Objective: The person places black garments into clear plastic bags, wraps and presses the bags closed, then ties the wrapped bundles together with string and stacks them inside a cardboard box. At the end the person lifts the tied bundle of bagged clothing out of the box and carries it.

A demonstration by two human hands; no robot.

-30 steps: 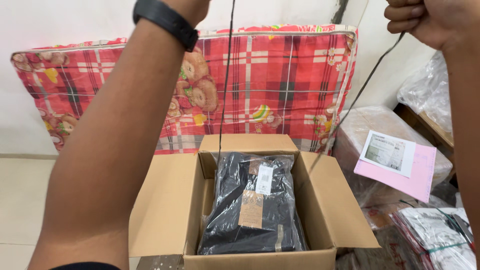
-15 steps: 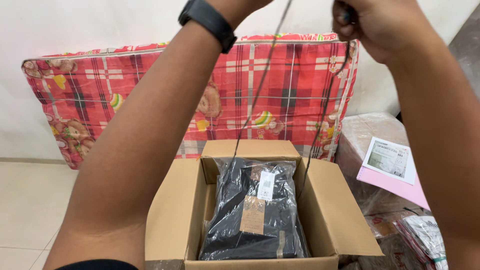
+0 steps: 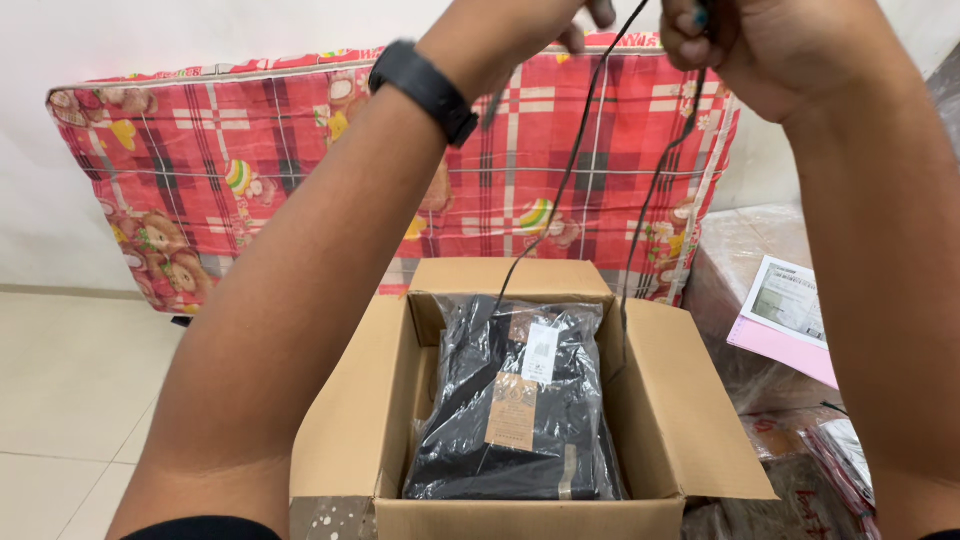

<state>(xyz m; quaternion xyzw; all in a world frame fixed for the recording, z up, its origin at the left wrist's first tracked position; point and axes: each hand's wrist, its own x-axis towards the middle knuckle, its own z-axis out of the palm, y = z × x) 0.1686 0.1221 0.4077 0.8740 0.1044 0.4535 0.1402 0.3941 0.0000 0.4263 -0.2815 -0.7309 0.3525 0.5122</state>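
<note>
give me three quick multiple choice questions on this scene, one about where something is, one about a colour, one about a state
1. Where does the black bagged garment lie?
A. inside the cardboard box
B. on the tiled floor
C. on top of the mattress

2. What colour is the band on the left wrist?
A. white
B. black
C. yellow

3. How do the flaps of the box stand?
A. taped shut
B. folded shut without tape
C. open

Answers:
1 A, the box walls surround the garment on all sides.
2 B, the band is dark black against the arm.
3 C, the flaps spread outward and the inside shows, while the left hand and right hand hold a thin black cord up above it.
</note>
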